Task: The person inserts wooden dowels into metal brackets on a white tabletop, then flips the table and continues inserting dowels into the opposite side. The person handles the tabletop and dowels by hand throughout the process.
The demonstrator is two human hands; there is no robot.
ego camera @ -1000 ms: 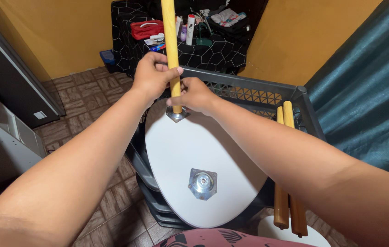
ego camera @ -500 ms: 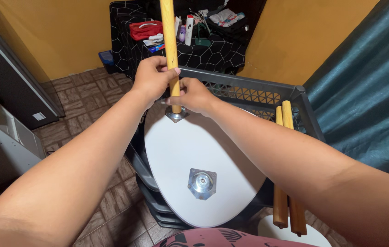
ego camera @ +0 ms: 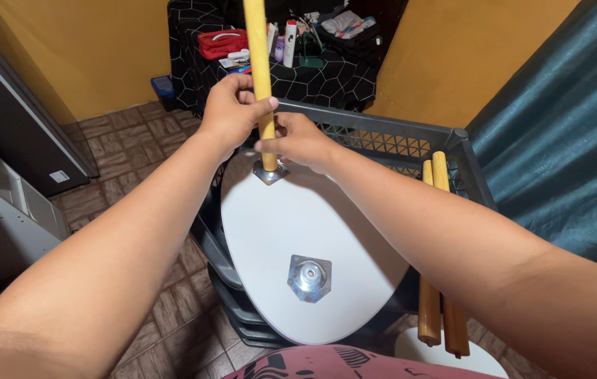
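From the head camera, we have our left hand point(ego camera: 227, 112) wrapped around the yellow wooden leg point(ego camera: 259, 77) and our right hand point(ego camera: 298, 140) pinching it lower down, just above the metal bracket point(ego camera: 271, 172) at the far edge of the white round tabletop point(ego camera: 312, 231), which rests on the dark crate point(ego camera: 397, 137). We judge it best to keep the leg square to the bracket while turning, so the thread seats cleanly.

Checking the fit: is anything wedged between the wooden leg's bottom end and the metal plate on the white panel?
Nothing visible. The wooden leg stands directly in the metal plate; left hand and right hand grip above it.
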